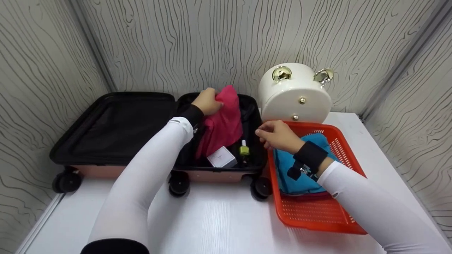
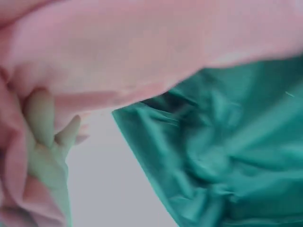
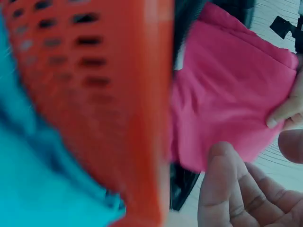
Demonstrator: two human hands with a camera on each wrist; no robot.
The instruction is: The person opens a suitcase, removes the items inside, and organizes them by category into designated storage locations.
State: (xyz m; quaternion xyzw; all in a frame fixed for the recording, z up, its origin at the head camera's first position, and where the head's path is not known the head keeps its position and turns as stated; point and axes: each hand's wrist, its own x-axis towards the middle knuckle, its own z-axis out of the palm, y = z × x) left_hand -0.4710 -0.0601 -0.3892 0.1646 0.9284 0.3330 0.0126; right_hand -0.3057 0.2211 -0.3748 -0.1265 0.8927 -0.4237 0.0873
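Observation:
My left hand (image 1: 207, 102) grips a bright pink cloth (image 1: 226, 116) by its upper left part and holds it up over the right half of an open suitcase (image 1: 212, 175). In the right wrist view the pink cloth (image 3: 232, 90) hangs as a folded sheet, the left thumb pressed on its edge. My right hand (image 1: 280, 135) holds nothing; it hovers over the left rim of a red basket (image 1: 340, 141), fingers loosely bent. Below the cloth, a small white box (image 1: 221, 157) and a green bottle with a white cap (image 1: 244, 149) lie in the suitcase.
Blue folded cloth (image 1: 300, 176) lies in the basket under my right wrist. A glossy white rounded case with gold ears (image 1: 295, 95) stands behind the basket. The suitcase's other half (image 1: 116, 130) lies open at the left, on a white table (image 1: 212, 218). Patterned walls stand behind and beside.

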